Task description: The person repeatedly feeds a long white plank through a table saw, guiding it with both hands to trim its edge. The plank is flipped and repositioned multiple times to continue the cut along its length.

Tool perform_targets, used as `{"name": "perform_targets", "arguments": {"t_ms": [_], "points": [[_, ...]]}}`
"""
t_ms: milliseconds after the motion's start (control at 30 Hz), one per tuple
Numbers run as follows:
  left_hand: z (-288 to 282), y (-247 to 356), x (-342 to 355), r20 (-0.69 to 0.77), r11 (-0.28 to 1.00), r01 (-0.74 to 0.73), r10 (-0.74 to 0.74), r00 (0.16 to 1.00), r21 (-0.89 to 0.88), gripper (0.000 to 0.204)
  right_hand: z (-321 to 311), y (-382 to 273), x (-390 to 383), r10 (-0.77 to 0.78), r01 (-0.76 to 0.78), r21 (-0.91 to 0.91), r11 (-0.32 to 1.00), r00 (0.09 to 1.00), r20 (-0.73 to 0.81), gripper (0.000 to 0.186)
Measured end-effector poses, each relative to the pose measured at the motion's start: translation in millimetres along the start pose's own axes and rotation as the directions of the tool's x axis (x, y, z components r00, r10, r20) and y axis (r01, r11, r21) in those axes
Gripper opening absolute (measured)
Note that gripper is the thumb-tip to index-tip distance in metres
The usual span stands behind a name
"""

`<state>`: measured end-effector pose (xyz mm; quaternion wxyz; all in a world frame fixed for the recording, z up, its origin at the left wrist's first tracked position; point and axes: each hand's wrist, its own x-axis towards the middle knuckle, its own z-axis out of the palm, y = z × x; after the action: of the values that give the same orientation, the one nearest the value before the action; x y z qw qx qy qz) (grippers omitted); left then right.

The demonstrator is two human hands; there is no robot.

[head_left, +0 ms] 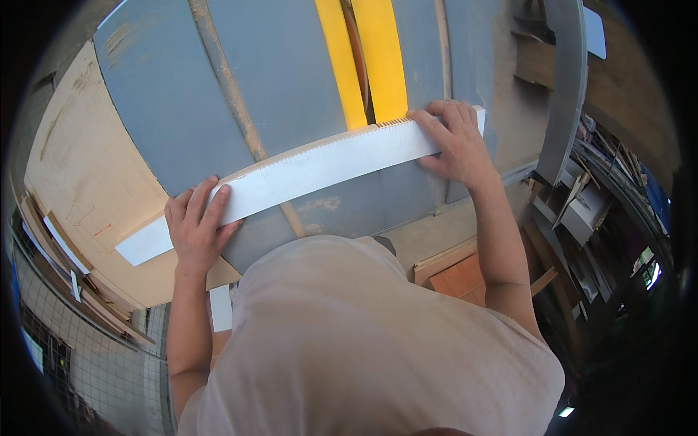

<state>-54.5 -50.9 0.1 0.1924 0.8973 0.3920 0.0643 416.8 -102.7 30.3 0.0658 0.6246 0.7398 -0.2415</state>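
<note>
A long white board [320, 174] stretches across a grey saw table [291, 65], its right end farther from me than its left. Its far edge is bare wood, with a row of small evenly spaced notches toward the right. My left hand [196, 227] grips the board near its left end, fingers over the top. Close to the right end, my right hand [459, 145] is closed over the board, thumb on the near side. The notched edge meets the near end of two yellow strips [382, 62] that flank a dark slot [360, 65]. Whether a blade stands there is unclear.
Two dusty grooves run along the table. A pale wooden panel [87, 174] adjoins it at left, above wood offcuts [65, 251] and wire mesh [109, 370]. A grey metal rail [566, 87] stands at right, beside stacked scraps [585, 211]. An orange-brown panel [458, 280] lies below the near edge.
</note>
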Motion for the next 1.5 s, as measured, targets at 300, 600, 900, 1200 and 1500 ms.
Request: {"name": "perform_targets", "arguments": {"t_ms": [300, 600, 900, 1200, 1500], "points": [[-7, -10, 17, 0.004, 1.0, -0.017, 0.017, 1.0, 0.015, 0.071, -10, 9, 19, -0.066, 0.068, 0.022, 0.997, 0.994, -0.084, 0.08], [-8, -10, 21, -0.01, 0.999, -0.03, 0.031, 0.999, 0.031, 0.063, -7, 12, 21, -0.078, 0.082, 0.022, 0.996, 0.987, -0.137, 0.074], [-10, -13, 25, -0.011, 0.999, -0.038, 0.038, 0.999, 0.027, 0.066, -6, 14, 24, -0.065, 0.065, -0.003, 0.998, 0.991, -0.121, 0.075], [-11, -14, 28, -0.022, 0.999, -0.043, 0.043, 0.999, 0.017, 0.069, -7, 14, 27, -0.051, 0.05, -0.014, 0.999, 0.992, -0.118, 0.076], [-13, -16, 33, -0.051, 0.998, -0.06, 0.062, 0.997, 0.026, 0.066, -9, 15, 28, -0.05, 0.048, -0.015, 0.999, 0.99, -0.133, 0.073]]}}
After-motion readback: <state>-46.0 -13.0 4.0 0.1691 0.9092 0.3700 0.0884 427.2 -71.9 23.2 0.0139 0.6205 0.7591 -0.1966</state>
